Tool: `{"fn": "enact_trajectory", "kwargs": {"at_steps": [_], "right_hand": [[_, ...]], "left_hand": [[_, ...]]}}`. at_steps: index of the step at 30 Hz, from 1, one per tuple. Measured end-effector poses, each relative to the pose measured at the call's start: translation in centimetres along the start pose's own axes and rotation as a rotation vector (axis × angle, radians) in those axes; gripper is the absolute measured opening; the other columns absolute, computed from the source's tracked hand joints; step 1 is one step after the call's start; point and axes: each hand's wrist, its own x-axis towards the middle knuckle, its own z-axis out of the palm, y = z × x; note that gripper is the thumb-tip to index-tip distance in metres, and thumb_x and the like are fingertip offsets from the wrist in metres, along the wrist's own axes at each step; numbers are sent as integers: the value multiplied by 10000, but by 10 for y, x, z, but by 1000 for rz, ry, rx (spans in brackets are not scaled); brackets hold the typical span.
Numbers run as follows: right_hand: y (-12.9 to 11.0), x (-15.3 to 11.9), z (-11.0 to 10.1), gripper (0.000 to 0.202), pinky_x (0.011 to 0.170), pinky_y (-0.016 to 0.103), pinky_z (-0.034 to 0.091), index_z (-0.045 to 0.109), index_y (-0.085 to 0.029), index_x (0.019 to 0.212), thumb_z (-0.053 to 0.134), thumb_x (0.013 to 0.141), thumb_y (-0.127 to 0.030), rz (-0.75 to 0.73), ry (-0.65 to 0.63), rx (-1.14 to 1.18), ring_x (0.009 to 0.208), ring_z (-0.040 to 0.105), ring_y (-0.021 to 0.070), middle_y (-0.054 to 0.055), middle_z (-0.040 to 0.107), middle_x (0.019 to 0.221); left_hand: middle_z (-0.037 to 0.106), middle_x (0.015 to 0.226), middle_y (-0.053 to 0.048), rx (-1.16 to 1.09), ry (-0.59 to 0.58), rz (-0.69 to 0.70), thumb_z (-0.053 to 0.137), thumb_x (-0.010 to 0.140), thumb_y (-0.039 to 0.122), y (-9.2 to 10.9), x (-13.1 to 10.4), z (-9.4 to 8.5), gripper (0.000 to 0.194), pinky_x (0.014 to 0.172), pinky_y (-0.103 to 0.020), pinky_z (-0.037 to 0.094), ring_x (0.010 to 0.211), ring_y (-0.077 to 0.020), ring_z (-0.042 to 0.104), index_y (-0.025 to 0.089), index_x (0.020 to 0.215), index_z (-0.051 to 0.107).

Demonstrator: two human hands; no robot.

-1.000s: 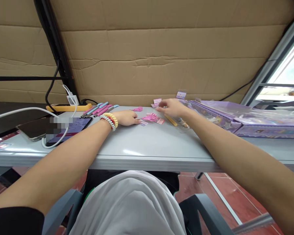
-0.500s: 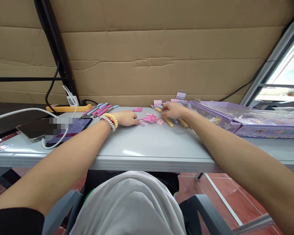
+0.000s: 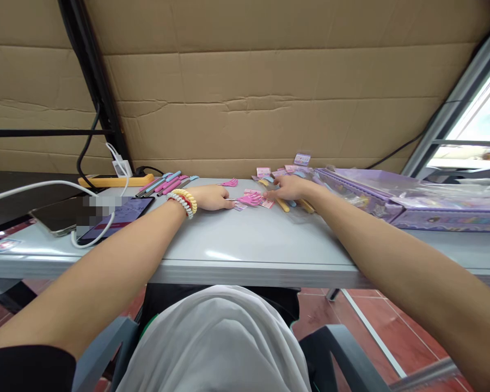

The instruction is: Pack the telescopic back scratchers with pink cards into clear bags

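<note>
My left hand (image 3: 213, 197), with bracelets on its wrist, rests on the grey table (image 3: 228, 239), its fingers closed around the thin end of a pink fork-shaped piece (image 3: 250, 200). Small printed cards (image 3: 267, 203) lie under and beside that piece. Over the pile to the right is my right hand (image 3: 286, 188), fingers spread and pointing left, close to the pink piece. Yellow sticks (image 3: 282, 204) lie below its palm. Another pink piece (image 3: 230, 182) lies behind my left hand.
Pink and blue pens (image 3: 168, 182) lie at the back left. Nearer are a tablet (image 3: 126, 209), a dark phone (image 3: 59, 213) and a white cable (image 3: 36, 183). A purple box (image 3: 445, 215) covers the right side. Cardboard (image 3: 269, 109) stands behind.
My right hand has shifted slightly left and its fingers have spread towards the pink piece. My left hand has stayed almost still.
</note>
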Motion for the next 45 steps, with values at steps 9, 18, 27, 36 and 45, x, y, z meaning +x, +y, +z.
{"fn": "enact_trajectory", "kwargs": {"at_steps": [9, 18, 27, 36, 45], "right_hand": [[-4, 0, -1, 564, 661, 299, 446, 542, -166, 1163, 605, 681, -452, 32, 36, -68, 943, 594, 270, 116, 607, 1135], [-12, -2, 2, 566, 627, 297, 427, 560, -159, 1114, 597, 662, -497, 27, 16, -122, 967, 580, 289, 132, 608, 1123], [-11, -2, -2, 437, 606, 285, 415, 593, -172, 1058, 585, 667, -366, 36, 13, -94, 926, 592, 272, 126, 622, 1091], [-11, -2, -2, 317, 602, 270, 395, 634, -169, 907, 569, 710, -408, 16, 64, -49, 844, 602, 237, 105, 665, 934], [-13, -8, -9, 171, 529, 235, 326, 643, -159, 769, 526, 711, -269, 14, 316, 77, 713, 579, 167, 74, 668, 802]], "left_hand": [[651, 907, -79, 0, 1, 9, 304, 763, 671, -4, 3, 2, 596, 597, -288, 363, 732, -203, 576, 180, 889, 618], [652, 918, -82, -5, 3, 1, 311, 754, 680, -4, 5, 3, 603, 618, -288, 367, 752, -209, 579, 182, 887, 621], [650, 955, -82, 3, 4, 13, 299, 764, 677, -4, 3, 3, 598, 637, -285, 380, 792, -207, 581, 187, 891, 616], [642, 975, -94, 14, 6, 2, 297, 763, 678, -3, 1, 2, 595, 619, -291, 389, 789, -213, 582, 184, 880, 609], [644, 986, -90, 7, 1, 4, 299, 769, 671, -4, 2, 3, 584, 612, -284, 380, 796, -205, 585, 183, 880, 600]]}}
